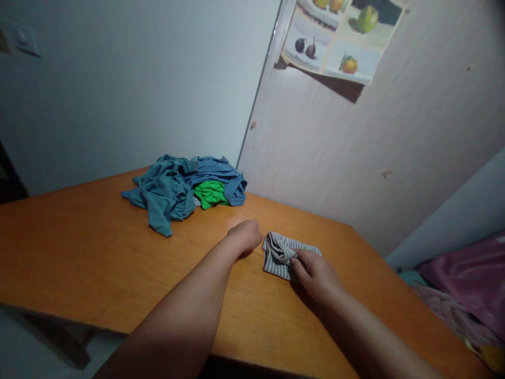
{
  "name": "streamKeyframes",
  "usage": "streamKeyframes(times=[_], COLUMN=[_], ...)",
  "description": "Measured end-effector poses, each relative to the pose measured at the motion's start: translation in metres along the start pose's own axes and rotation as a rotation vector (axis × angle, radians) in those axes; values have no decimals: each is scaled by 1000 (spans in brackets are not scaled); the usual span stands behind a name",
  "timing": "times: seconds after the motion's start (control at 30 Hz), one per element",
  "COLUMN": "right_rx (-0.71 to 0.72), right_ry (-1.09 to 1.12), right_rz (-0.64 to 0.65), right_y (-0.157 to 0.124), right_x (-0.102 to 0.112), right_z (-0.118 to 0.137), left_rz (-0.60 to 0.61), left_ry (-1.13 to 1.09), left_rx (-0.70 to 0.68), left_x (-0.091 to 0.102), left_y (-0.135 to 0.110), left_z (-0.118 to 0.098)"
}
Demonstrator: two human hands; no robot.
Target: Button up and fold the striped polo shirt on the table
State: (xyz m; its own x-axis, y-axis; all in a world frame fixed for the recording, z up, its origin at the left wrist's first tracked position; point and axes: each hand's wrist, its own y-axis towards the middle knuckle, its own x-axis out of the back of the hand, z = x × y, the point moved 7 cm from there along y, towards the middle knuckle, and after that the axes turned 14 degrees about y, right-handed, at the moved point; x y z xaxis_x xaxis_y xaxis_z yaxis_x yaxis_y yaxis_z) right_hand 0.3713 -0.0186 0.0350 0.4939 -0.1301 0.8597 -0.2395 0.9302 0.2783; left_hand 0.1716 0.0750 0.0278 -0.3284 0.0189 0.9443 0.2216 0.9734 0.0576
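A grey-and-white striped garment (282,268), folded into a small bundle with a rolled layer on top, lies on the wooden table (252,300). My right hand (315,271) pinches the rolled layer between thumb and fingers at the bundle's right side. Just left of the bundle, my left hand (246,235) is curled into a fist close to the tabletop. Its fingertips are mostly hidden, and I see no cloth in it.
Farther back on the table is a loose heap with a teal garment (168,192), a blue garment (216,171) and a bright green cloth (211,193). Behind stand a pale wall and a wooden panel with a fruit poster (339,39). Pink fabric (469,273) lies beyond the right edge.
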Motion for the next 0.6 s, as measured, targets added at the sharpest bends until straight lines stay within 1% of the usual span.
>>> streamKeyframes(times=[0.1,0.17,0.23,0.3,0.4,0.47,0.53,0.6], right_rx=[-117,-143,-163,-187,-194,-180,-172,-167], right_ry=[211,358,468,530,556,545,513,445], right_rz=[-140,-229,-277,-295,-293,-289,-286,-274], right_y=[7,11,15,17,18,17,15,12], right_x=[8,14,17,19,18,17,17,17], right_z=[-21,-30,-36,-37,-34,-30,-28,-24], left_rz=[-14,-20,-27,-33,-43,-66,-99,-123], left_ry=[-18,-40,-63,-81,-96,-89,-67,-44], left_rx=[-1,3,16,24,9,-37,-103,-134], left_x=[-1,-3,-5,-10,-17,-21,-24,-26], left_y=[0,1,2,3,3,3,3,5], left_z=[0,1,2,1,-4,-11,-20,-26])
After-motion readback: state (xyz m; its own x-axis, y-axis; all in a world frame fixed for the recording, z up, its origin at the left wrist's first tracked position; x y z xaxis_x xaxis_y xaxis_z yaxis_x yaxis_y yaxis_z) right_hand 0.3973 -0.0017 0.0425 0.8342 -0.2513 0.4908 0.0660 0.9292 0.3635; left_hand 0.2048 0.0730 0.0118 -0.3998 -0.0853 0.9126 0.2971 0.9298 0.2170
